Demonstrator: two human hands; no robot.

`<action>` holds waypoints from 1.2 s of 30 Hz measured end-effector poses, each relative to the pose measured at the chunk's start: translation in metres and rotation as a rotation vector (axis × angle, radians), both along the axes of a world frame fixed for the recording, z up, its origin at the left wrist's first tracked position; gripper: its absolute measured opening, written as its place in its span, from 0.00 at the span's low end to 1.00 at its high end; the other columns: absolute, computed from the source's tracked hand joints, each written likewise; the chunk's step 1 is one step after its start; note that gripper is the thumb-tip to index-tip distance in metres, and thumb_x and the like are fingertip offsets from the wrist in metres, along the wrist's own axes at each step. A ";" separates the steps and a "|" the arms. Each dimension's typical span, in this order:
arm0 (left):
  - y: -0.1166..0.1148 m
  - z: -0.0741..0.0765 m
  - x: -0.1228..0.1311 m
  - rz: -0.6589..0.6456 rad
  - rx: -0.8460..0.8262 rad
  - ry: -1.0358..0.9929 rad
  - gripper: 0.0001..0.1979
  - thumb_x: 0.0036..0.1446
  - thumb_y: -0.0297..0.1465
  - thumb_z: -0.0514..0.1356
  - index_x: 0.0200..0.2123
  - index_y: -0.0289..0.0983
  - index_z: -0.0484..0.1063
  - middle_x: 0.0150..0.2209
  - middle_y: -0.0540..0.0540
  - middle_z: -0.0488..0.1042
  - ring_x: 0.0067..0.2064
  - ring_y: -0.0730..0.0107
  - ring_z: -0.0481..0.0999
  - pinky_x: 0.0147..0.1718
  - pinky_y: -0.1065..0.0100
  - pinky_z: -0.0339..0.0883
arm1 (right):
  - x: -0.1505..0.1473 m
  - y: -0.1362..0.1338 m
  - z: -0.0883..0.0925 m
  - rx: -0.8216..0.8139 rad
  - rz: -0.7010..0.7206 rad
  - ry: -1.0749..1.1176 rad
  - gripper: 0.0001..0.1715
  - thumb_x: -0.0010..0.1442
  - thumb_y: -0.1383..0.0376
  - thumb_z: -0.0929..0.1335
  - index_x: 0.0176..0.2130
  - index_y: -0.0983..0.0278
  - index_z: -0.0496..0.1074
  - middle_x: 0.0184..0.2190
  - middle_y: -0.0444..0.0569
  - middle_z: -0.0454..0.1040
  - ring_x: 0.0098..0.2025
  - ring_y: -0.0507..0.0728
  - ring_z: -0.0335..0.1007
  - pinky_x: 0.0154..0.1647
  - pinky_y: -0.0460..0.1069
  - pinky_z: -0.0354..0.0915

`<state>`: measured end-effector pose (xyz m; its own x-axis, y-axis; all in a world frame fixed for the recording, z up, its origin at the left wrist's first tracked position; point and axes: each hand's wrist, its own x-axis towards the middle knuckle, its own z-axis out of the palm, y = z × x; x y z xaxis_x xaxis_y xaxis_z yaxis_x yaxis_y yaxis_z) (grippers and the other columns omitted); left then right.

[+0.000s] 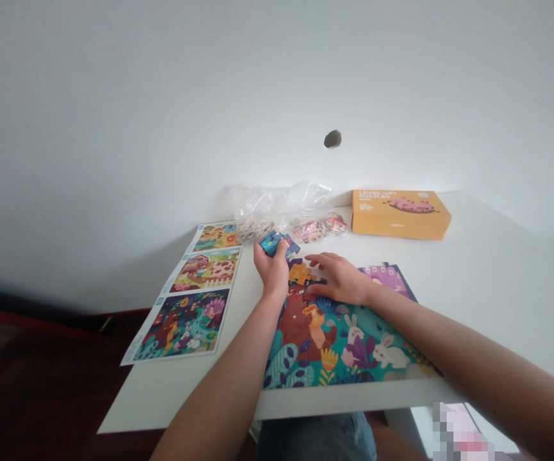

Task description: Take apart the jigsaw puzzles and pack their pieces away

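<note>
Partly assembled, a jigsaw puzzle (305, 326) with a bear and white rabbits lies near the table's front edge. My left hand (273, 264) is closed around several loose blue puzzle pieces (269, 243), just above the puzzle's far left corner. Over the puzzle's upper part, my right hand (341, 278) reaches in from the right with its fingers apart. Its fingertips are beside an orange puzzle piece (300, 274); whether they touch it I cannot tell. The right hand and forearm hide part of the puzzle's upper middle.
A printed sheet (195, 288) with three pictures lies at the left. Behind my hands are clear plastic bags of puzzle pieces (317, 225) against the wall. The yellow puzzle box (399, 216) stands at the back right. A round hole (333, 139) shows in the white wall.
</note>
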<state>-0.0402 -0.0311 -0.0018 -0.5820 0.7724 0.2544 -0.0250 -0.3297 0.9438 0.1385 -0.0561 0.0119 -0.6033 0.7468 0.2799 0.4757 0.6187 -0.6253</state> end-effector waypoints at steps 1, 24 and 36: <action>0.000 0.000 0.001 -0.017 -0.015 -0.002 0.14 0.46 0.32 0.67 0.37 0.37 0.69 0.32 0.51 0.74 0.32 0.74 0.74 0.35 0.73 0.68 | 0.001 -0.003 0.003 0.067 -0.010 -0.076 0.45 0.52 0.48 0.73 0.61 0.65 0.63 0.50 0.59 0.70 0.49 0.65 0.67 0.53 0.61 0.63; -0.003 -0.003 0.003 -0.158 -0.146 0.086 0.13 0.47 0.34 0.66 0.36 0.37 0.70 0.32 0.50 0.75 0.32 0.72 0.74 0.34 0.72 0.68 | -0.008 -0.018 0.001 -0.270 0.056 0.271 0.31 0.52 0.67 0.73 0.55 0.60 0.66 0.43 0.48 0.70 0.40 0.55 0.68 0.44 0.51 0.67; -0.003 0.002 0.000 -0.156 -0.192 0.189 0.12 0.47 0.32 0.65 0.36 0.36 0.71 0.31 0.50 0.75 0.32 0.70 0.74 0.35 0.70 0.67 | -0.001 -0.010 0.006 -0.753 0.284 0.684 0.28 0.51 0.66 0.75 0.51 0.64 0.69 0.33 0.45 0.74 0.34 0.51 0.71 0.35 0.46 0.65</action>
<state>-0.0400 -0.0337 0.0006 -0.4085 0.8932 0.1879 0.1205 -0.1513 0.9811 0.1379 -0.0659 0.0175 -0.6720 0.7253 0.1494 -0.2244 -0.0072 -0.9745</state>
